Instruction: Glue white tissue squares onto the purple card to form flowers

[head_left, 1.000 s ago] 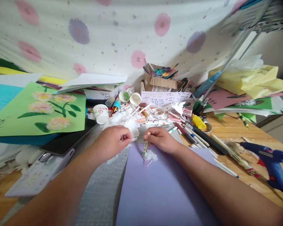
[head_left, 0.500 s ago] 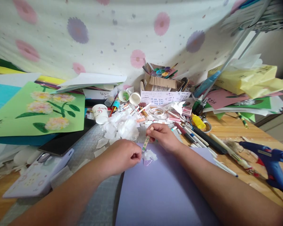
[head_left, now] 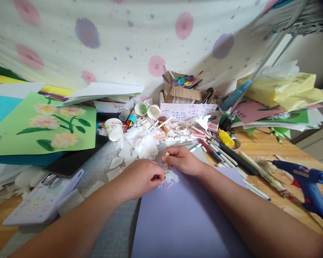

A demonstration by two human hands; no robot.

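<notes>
A sheet of purple paper (head_left: 188, 215) lies in front of me, with a small cluster of whitish tissue-paper petals (head_left: 172, 177) near its far edge. Just below the petals is a shiny pale-purple patch (head_left: 168, 184). My right hand (head_left: 183, 159) pinches a flat wooden stick (head_left: 165, 169) with green markings, its lower end down at the petals. Curled closed beside the stick's lower end is my left hand (head_left: 146, 176); its fingertips are hidden, so whatever they hold does not show.
Crumpled white tissue paper (head_left: 144, 146) lies beyond my hands, with loose pens (head_left: 223, 156) to the right. A blue glue gun (head_left: 304, 181) rests far right. On the left are a green flower picture (head_left: 67, 125), a dark tablet (head_left: 70, 166) and a paper cup (head_left: 114, 129).
My right hand has moved slightly left and down, bringing the stick more upright and lower at the petals. My left hand has shifted a little to the right.
</notes>
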